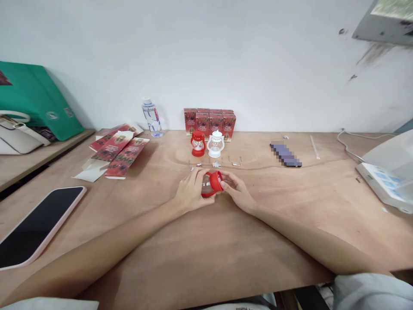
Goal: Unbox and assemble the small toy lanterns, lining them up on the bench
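Observation:
My left hand (192, 190) is wrapped round a small red lantern (215, 181) with a clear globe, tilted on its side above the table. At the lantern's red base end, my right hand (238, 190) presses with thumb and fingers, so both hands grip it. Part of the globe and the lantern's top are hidden behind the left fingers. Beyond the hands stand an upright red lantern (198, 144) and a white lantern (216, 144). Several bent wire handles lie in front of them, among them one wire handle (235, 163).
Several red printed boxes (202, 125) stand against the wall. Flat cartons (127, 157) are piled left, beside a water bottle (151, 118). A phone (41, 226) lies at the near left and a pixelated dark object (285, 154) at the right. A white device (385, 187) sits far right.

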